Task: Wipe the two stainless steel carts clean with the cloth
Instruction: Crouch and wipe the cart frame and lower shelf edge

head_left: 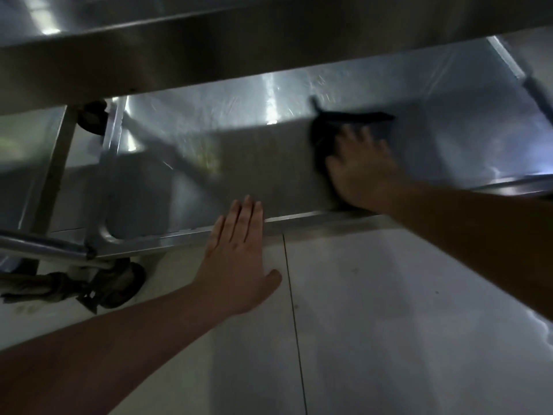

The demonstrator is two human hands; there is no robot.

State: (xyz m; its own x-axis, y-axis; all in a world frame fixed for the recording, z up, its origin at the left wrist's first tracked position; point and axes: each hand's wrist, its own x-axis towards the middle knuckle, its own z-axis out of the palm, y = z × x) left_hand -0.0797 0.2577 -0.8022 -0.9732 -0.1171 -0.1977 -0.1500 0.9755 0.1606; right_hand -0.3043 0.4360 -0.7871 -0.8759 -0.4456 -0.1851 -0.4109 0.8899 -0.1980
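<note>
I look down at the bottom shelf [239,163] of a stainless steel cart, under its upper shelf [209,46]. My right hand [362,172] presses flat on a dark cloth [344,124] on the right half of the bottom shelf; the cloth is blurred. My left hand [239,253] lies flat with fingers together, fingertips over the shelf's front rim [314,215], palm above the floor, holding nothing. A second cart's frame [51,175] stands at the left.
A caster wheel [119,286] with a grey rag [36,287] tied near it sits at the lower left. Another wheel [92,116] shows behind the upright posts. White floor tiles [389,324] fill the foreground. A cart post [520,76] stands at the right.
</note>
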